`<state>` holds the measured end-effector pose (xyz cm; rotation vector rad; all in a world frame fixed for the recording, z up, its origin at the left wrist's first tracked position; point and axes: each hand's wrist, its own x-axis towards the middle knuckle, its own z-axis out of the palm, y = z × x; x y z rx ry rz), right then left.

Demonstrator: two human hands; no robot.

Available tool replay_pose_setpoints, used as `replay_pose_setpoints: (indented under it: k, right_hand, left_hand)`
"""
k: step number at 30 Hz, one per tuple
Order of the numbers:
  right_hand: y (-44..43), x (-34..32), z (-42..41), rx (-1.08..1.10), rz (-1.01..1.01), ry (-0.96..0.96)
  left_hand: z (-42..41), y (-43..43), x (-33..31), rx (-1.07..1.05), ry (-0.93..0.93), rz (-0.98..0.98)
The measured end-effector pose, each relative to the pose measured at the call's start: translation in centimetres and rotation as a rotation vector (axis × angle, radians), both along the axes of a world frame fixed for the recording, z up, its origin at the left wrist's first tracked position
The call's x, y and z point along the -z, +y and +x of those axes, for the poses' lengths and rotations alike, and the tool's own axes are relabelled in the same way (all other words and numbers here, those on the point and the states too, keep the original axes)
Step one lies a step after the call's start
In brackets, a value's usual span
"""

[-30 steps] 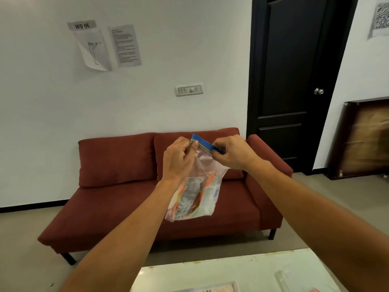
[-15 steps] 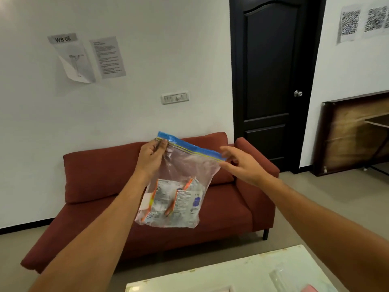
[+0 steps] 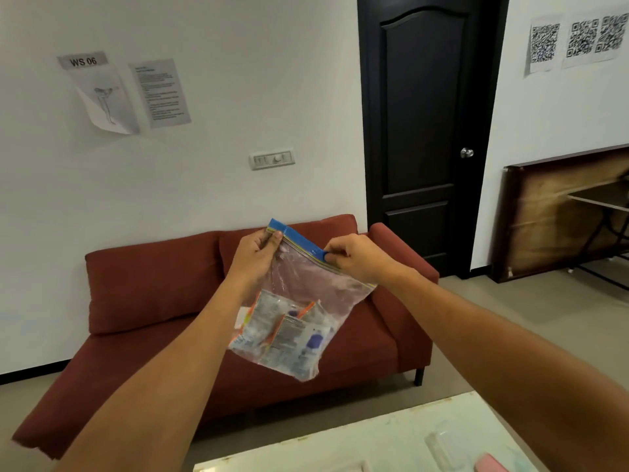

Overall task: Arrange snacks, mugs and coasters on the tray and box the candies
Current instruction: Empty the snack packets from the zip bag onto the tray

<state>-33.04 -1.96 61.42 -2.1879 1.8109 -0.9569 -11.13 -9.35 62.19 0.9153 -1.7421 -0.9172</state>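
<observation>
Both hands are raised in the middle of the frame, holding a clear zip bag up in the air in front of a red sofa. The left hand pinches the bag's upper left corner, thumb and fingers closed on the blue zip strip. The right hand grips the same strip further right, its fingers curled shut around the blue edge. The strip slants down from left to right between the 2 hands. The bag hangs below them, tilted, with several snack packets in white, orange and blue gathered at its bottom. Whether the zip is sealed cannot be told. A pale table fills the lower right of the frame, well below the bag. A black door stands at the upper right, and papers hang on the wall at the upper left
</observation>
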Motion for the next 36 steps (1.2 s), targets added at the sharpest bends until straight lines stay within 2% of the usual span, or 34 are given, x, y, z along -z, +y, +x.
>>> replay_pose_setpoints:
  k: [1,4,6,8,13,16,22,25,28,32,36]
  right_hand:
    - [0.0,-0.1,0.4,0.019,0.019,-0.038]
    - [-0.3,0.0,1.6,0.069,0.037,-0.097]
    - [-0.6,0.1,2.4,0.099,0.044,-0.130]
    - [-0.8,0.2,3.0,0.121,0.054,-0.160]
    - [-1.0,1.0,4.4,0.145,0.064,-0.198]
    - [-1.0,1.5,4.7,0.182,0.066,-0.256]
    - [-0.9,1.9,4.0,0.187,0.141,-0.362]
    - [-0.3,1.7,3.6,0.164,0.212,-0.486]
    - [0.0,1.6,2.4,0.243,0.226,-0.627]
    - [0.2,2.1,-1.4,0.622,0.199,-0.416]
    - [0.6,3.0,-2.5,0.693,0.223,-0.331]
  left_hand:
    - [-0.2,-0.4,0.4,-0.076,-0.071,-0.037]
    - [-1.1,-0.5,2.0,-0.363,-0.450,-0.093]
    - [-1.9,0.5,2.6,-0.569,-0.483,-0.114]
    - [-2.4,1.5,3.0,-0.653,-0.417,-0.107]
    - [-3.5,1.5,3.5,-0.428,-0.400,0.249]
    - [-4.0,2.1,3.3,-0.237,-0.243,0.370]
    - [-3.9,1.8,3.6,-0.031,-0.090,0.492]
    - [-3.8,2.0,3.7,0.009,-0.063,0.517]
    - [-2.6,1.4,4.3,-0.078,-0.128,0.484]
    - [0.8,0.4,5.1,-0.311,-0.420,0.336]
    - [2.6,0.3,5.6,-0.304,-0.688,0.285]
